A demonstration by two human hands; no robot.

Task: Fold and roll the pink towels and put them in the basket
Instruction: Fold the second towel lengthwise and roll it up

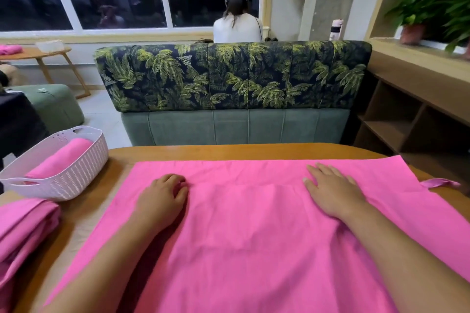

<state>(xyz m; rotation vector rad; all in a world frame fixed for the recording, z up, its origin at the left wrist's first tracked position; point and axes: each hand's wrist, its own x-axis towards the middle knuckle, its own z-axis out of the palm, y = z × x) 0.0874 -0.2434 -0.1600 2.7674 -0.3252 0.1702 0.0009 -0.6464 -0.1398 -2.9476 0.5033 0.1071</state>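
Note:
A large pink towel (249,226) lies spread flat over the wooden table (157,152), with a fold edge running across it near its far side. My left hand (162,198) rests on the towel left of centre, fingers curled loosely, holding nothing. My right hand (330,190) lies flat on the towel to the right, fingers spread. A white woven basket (76,175) stands at the table's far left with one rolled pink towel (61,157) inside. A pile of pink towels (23,234) lies at the left edge.
A small pink loop (440,182) sticks out at the towel's right edge. Behind the table stands a green sofa (234,99) with a palm-leaf back. Wooden shelves (396,119) are on the right. A person (237,20) sits with their back turned at the window.

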